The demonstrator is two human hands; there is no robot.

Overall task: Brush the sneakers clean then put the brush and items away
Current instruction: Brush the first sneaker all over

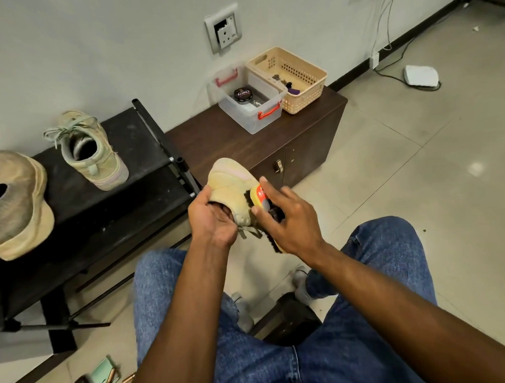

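While the left hand (215, 218) grips the tan suede sneaker (231, 192) at frame centre, fingers tucked into its opening, the right hand (286, 218) clasps the yellow-backed black-bristle brush (263, 202) against the shoe's side. Best approach, imo: short light strokes, steady the shoe, rotate w/ left hand. Its mate, the pale green-laced sneaker (92, 151), waits upper left on the black shoe rack (131, 201).

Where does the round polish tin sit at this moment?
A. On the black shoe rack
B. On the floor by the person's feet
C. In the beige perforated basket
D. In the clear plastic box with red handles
D: the polish tin lies inside the clear plastic box on the brown cabinet, beside the beige basket.
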